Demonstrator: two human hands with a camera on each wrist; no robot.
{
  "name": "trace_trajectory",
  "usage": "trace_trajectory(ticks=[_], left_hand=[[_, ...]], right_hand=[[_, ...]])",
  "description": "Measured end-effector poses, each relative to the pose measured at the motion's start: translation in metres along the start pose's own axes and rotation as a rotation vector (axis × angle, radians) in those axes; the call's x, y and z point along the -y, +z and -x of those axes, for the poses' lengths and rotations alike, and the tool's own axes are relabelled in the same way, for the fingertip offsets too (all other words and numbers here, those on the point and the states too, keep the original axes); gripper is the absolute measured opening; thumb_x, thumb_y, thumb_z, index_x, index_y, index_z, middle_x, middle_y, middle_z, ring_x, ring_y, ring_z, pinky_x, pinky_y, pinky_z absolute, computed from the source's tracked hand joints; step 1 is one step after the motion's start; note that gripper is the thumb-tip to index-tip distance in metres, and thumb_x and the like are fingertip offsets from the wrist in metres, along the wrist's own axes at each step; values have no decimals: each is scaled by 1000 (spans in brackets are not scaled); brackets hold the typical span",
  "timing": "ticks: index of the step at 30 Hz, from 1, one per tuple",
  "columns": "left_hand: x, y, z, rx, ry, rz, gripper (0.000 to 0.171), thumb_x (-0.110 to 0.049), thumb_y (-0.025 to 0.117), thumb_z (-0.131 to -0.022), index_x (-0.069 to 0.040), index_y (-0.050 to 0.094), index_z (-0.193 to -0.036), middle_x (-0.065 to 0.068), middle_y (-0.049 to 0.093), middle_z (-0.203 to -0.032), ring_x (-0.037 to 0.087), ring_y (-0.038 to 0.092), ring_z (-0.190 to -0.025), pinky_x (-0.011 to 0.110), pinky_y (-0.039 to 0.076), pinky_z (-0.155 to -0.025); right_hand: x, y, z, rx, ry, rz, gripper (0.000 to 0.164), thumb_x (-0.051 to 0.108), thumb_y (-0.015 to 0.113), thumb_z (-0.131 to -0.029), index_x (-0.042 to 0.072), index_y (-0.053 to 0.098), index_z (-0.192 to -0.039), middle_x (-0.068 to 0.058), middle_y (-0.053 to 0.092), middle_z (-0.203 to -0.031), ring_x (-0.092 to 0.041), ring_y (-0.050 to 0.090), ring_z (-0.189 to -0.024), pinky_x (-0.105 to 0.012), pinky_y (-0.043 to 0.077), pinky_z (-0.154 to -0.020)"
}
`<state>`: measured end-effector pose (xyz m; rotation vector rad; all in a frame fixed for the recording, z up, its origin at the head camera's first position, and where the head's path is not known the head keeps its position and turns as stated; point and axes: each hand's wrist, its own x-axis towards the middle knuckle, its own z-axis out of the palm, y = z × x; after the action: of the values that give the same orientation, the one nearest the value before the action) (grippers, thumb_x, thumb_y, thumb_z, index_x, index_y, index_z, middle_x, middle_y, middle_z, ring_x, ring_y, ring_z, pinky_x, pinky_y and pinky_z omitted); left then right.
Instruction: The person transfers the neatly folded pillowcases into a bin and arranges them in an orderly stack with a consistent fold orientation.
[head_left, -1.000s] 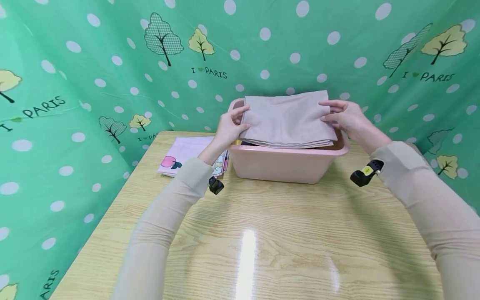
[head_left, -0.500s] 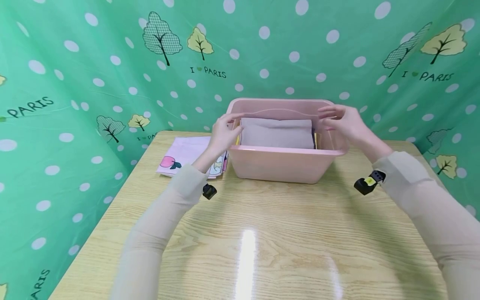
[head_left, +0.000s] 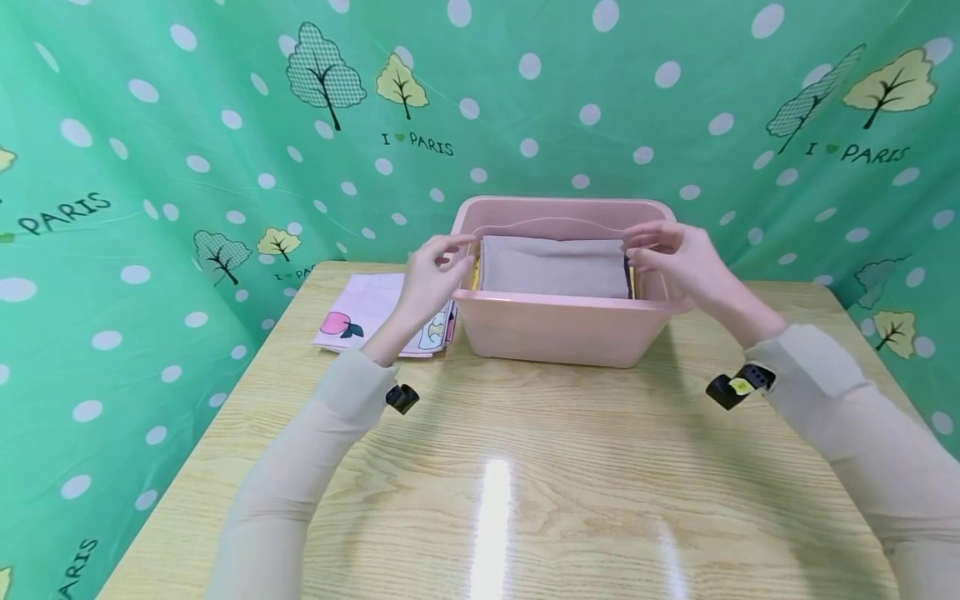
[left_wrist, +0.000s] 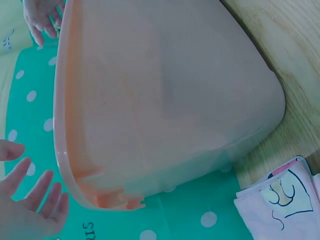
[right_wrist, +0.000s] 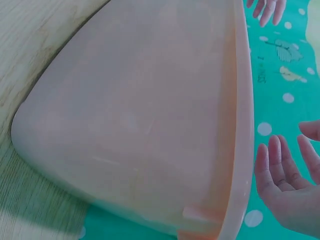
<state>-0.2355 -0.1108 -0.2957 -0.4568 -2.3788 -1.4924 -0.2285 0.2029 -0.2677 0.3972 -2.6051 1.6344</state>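
Observation:
A folded grey-beige cloth [head_left: 555, 268] lies inside a pink plastic bin [head_left: 551, 332], with dark and yellow edges of other items showing at its sides. My left hand [head_left: 433, 279] hovers by the bin's left rim, fingers loosely bent and holding nothing. Over the right side of the bin, my right hand [head_left: 678, 254] also holds nothing, its fingertips overlapping the cloth's right edge in the head view. Both wrist views show the bin's outer wall [left_wrist: 150, 90], with relaxed, parted fingers [right_wrist: 277, 165] above the rim.
A folded pale pink cloth [head_left: 375, 292] with a peach print lies on the wooden table [head_left: 570, 467], left of the bin. Behind and to the left hangs a green polka-dot curtain [head_left: 495, 75]. Each wrist wears a small black camera [head_left: 402, 398].
Both hands let go of the grey-beige cloth, which dropped from above the rim into the bin. Since then the left hand has drifted left and down, the right slightly down.

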Motion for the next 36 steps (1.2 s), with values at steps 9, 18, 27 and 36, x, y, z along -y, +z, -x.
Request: trace_trajectory(ticks=[9, 18, 27, 36], left_hand=[[-3, -9, 16, -2, 84, -9, 29, -9, 58, -83, -2, 59, -111, 10, 57, -111, 22, 48, -102, 38, 41, -85], [-3, -18, 31, -18, 118, -11, 28, -3, 57, -83, 0, 59, -111, 12, 57, -110, 22, 50, -102, 36, 42, -86], [-12, -27, 48, -40, 102, 16, 28, -1, 57, -83, 5, 57, -110, 17, 57, -110, 30, 50, -102, 39, 41, -87], [-15, -37, 61, -56, 67, -5, 27, 0, 55, -84, 7, 56, -111, 20, 56, -112, 32, 50, -102, 41, 40, -88]], right_hand=[[5, 10, 10, 15, -43, 44, 32, 21, 58, -85, 6, 56, -114, -1, 62, -102, -5, 59, -83, -15, 47, -71], [9, 25, 17, 70, -126, -18, 28, 12, 57, -86, 1, 56, -111, 3, 62, -96, -6, 59, -78, -20, 50, -66], [11, 43, 20, 122, -219, -46, 27, 5, 56, -85, -4, 56, -110, -10, 62, -97, -9, 60, -76, -22, 50, -68], [8, 67, 21, 156, -250, -17, 25, 2, 56, -84, -6, 58, -108, -20, 61, -99, -4, 58, -76, -17, 46, -69]])
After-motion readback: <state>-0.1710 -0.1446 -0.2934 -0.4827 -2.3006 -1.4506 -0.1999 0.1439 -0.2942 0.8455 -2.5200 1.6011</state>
